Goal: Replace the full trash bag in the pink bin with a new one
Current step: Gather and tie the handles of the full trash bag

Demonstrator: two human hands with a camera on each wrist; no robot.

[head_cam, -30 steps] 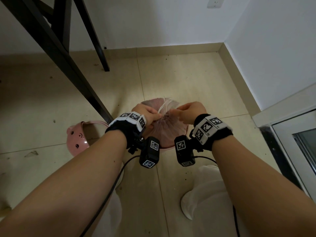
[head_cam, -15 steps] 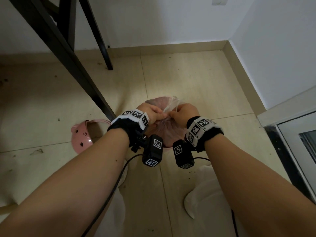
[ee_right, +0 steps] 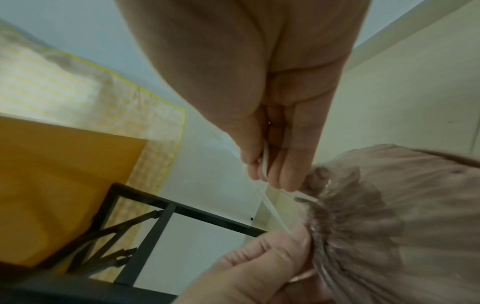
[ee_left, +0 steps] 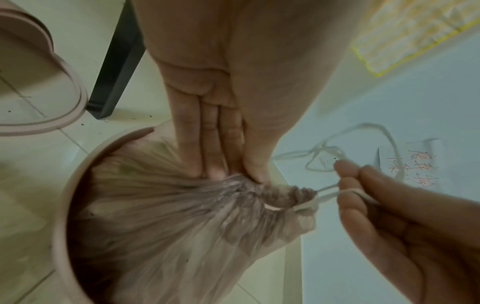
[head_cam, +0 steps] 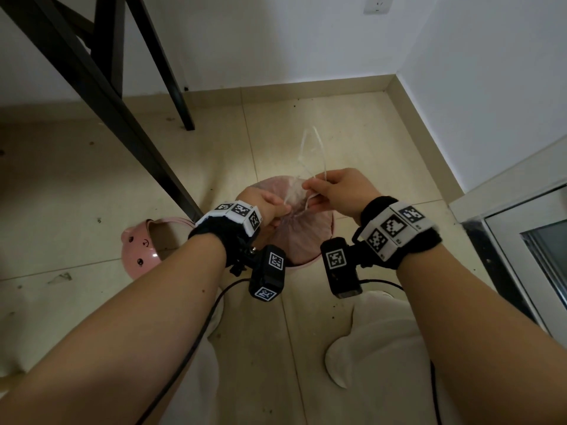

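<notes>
I see the pink bin point(head_cam: 302, 264) standing on the tiled floor point(head_cam: 337, 142) near the room's corner, just right of the black table leg point(head_cam: 129, 130). The full trash bag point(ee_left: 182, 216) sits inside it, its translucent mouth drawn into a tight pleated neck above the rim.

My left hand point(head_cam: 265, 207) pinches that gathered neck, thumb and fingers point(ee_left: 210, 144) pressed on the plastic. My right hand point(head_cam: 343, 191) is curled around the white drawstring point(ee_left: 330, 195), gripping it between thumb and fingers just beside the neck; a loose loop of the string rises beyond the hand toward the back wall.

The bin's pink lid point(head_cam: 138, 250), with a small animal face, lies on the floor to the left of the bin, past the table leg.
</notes>
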